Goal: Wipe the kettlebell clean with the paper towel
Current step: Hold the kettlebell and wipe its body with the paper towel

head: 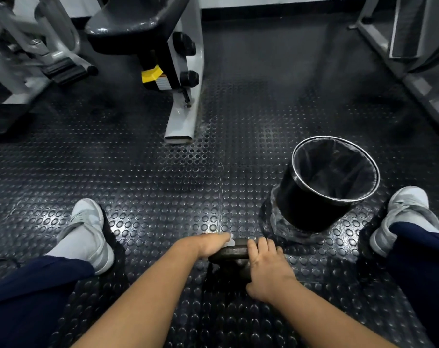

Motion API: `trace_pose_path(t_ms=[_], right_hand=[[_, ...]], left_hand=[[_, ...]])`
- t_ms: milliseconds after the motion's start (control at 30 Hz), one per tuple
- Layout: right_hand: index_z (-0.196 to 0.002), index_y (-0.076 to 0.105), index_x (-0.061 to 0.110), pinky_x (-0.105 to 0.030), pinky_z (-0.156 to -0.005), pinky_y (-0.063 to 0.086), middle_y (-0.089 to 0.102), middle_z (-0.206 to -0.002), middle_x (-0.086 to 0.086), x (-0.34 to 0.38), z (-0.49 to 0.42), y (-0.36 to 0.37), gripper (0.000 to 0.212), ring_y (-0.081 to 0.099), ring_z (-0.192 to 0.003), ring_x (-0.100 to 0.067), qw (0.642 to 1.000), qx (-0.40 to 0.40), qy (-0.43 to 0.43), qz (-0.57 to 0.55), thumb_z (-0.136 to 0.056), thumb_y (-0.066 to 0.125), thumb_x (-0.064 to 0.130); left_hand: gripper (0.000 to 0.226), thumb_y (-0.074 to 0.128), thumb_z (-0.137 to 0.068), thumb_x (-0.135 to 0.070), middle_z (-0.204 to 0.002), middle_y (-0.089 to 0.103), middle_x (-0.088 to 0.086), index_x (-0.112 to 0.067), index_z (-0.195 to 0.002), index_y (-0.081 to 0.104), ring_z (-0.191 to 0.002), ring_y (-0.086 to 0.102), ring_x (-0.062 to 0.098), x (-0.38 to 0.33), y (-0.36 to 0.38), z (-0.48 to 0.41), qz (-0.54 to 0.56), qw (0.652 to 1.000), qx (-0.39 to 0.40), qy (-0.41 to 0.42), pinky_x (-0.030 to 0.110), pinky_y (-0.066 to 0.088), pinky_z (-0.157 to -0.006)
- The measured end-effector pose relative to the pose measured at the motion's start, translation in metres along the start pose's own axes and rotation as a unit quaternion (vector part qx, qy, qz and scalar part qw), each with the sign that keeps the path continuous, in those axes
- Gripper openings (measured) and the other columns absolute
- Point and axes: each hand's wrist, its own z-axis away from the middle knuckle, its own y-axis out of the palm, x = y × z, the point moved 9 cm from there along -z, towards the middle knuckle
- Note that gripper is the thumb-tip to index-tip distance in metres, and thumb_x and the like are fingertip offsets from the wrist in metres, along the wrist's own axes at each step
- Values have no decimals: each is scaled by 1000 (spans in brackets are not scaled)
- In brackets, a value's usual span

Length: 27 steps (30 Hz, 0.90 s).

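on the studded rubber floor [163,209], near its front edge, between left shoe [90,229] and right shoe [404,212]: black kettlebell [229,254], upright. gripped the handle's right end with right hand [268,267], fingers curled over the bar. pressed white paper towel [230,241] onto the handle's left end with left hand [210,244], fingers folded round it. just beyond, rightward, a lined black bin [313,209], apart from the kettlebell.

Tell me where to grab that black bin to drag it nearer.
Take the round black waste bin by its silver rim, on the near edge, with the right hand coming from above. It stands with its mouth open upward, and its smooth wall shows no handle.
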Motion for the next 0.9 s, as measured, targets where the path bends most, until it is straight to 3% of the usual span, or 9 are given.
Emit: trace_pose_path(t_ms=[133,300,367,433,533,667,767,833,900], right_hand=[[-162,-3,9,-52,-122,28,24,-146,-16,0,0,2,110,29,-137,-34,1000,3,3,9,-86,64,53],[-162,1,10,-51,-121,29,25,-144,-15,0,-3,9,112,31,-134,-33,1000,2,6,-5,-83,68,52],[-161,1,11,-52,-121,29,25,-144,-15,1,-4,11,114,31,-134,-33,1000,2,6,-11,-82,70,52],[-161,1,11,-52,-120,30,25,-144,-15,1,-4,11,114,31,-134,-34,1000,5,5,-14,-81,71,53],[-160,2,11,-52,-120,31,26,-143,-14,2,-3,11,113,31,-134,-34,1000,12,5,-18,-81,72,53],[-159,7,11,-52,-120,32,27,-141,-13,0,-5,10,111,32,-132,-33,999,2,5,-37,-79,74,50],[-159,6,11,-52,-120,31,27,-143,-14,-1,-5,9,112,32,-133,-33,999,-1,3,-34,-79,74,50],[-159,5,11,-52,-121,31,26,-143,-14,-1,-5,8,113,31,-134,-33,999,-1,4,-35,-80,74,50],[-160,2,11,-52,-122,29,25,-144,-14,0,-5,7,114,30,-135,-33,999,6,6,-34,-81,74,51]], left_hand=[[62,24,-84,-77,-104,67,1,-30,-87,63,-95,59,18,2,-3,4,-49,999,14,5,48,45,-105],[94,20,-84,-81,-154,50,14,-17,-145,51,-141,49,31,17,-16,7,-28,999,24,-5,59,33,-120],[71,22,-99,-66,-136,59,14,-10,-124,58,-122,58,24,11,-12,13,-13,1000,14,1,52,39,-113],[43,23,-110,-44,-98,59,3,-18,-89,50,-85,52,13,2,-2,7,-4,1000,10,17,37,44,-88],[41,23,-111,-39,-84,57,-1,-22,-84,49,-77,49,14,-5,4,3,-14,1000,9,20,34,42,-78],[50,22,-107,-53,-118,65,8,-21,-113,61,-107,59,24,-4,-8,13,-40,998,31,28,54,41,-112],[61,19,-109,-56,-164,36,7,-22,-154,42,-147,38,30,-4,-18,21,-53,998,24,17,58,25,-123],[50,21,-110,-52,-155,43,9,-27,-142,49,-139,44,28,-4,-17,17,-32,999,16,21,54,30,-117],[35,23,-109,-45,-115,59,8,-26,-103,51,-99,54,20,-5,-7,10,-11,1000,8,27,41,41,-95]])
